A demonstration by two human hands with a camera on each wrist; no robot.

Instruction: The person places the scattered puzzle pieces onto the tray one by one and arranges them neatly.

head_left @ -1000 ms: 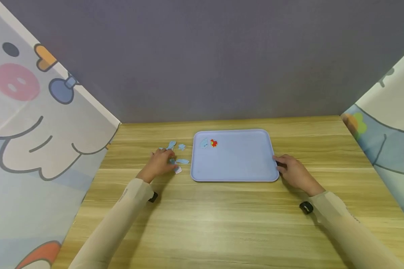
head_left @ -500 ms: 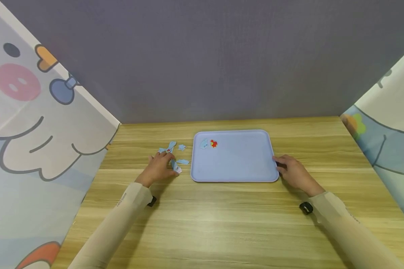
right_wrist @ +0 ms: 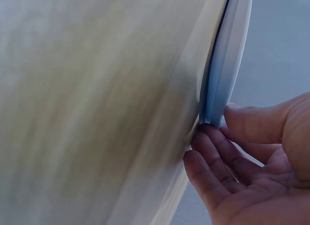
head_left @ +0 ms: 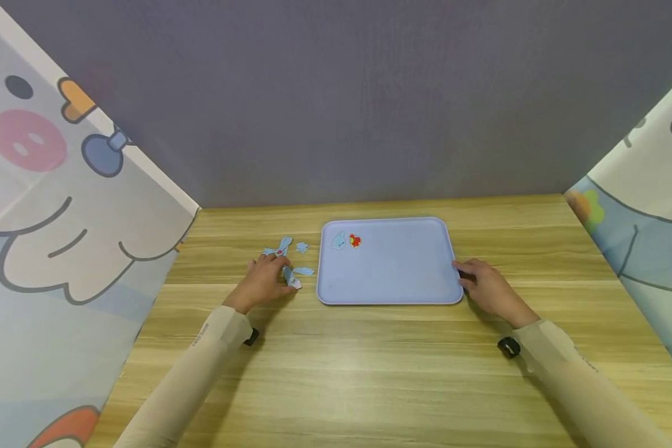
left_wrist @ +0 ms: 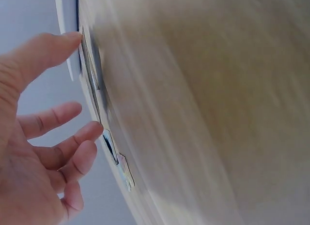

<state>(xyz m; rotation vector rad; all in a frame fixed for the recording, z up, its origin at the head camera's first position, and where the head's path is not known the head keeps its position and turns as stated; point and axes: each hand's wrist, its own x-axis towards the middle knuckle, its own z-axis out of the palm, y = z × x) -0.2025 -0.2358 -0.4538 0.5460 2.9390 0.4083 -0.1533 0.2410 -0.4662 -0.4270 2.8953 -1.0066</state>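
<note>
On the left, my left hand (head_left: 260, 283) reaches over a loose group of flat light-blue cut-out pieces. Its thumb tip is right at one end of a blue-and-white piece (head_left: 291, 278), its fingertips near the other end. In the left wrist view, thumb and fingers (left_wrist: 89, 130) are spread apart along the flat pieces. My right hand (head_left: 487, 286) pinches the right rim of a pale blue tray (head_left: 392, 303), thumb on top and fingers beneath, as the right wrist view shows. A light-blue piece (head_left: 338, 241) and a red piece (head_left: 355, 241) lie in the tray's upper left corner.
Other blue pieces lie on the wooden table (head_left: 369, 373): a strip (head_left: 304, 271) close to the tray's left side, a small piece (head_left: 302, 247) and a longer one (head_left: 285, 243) behind. A grey wall (head_left: 369, 112) stands at the back, with cartoon-printed panels on both sides.
My left hand has drawn back slightly, uncovering more of the pieces behind its fingers, including one with a red spot. The right hand stays at the tray's rim.
</note>
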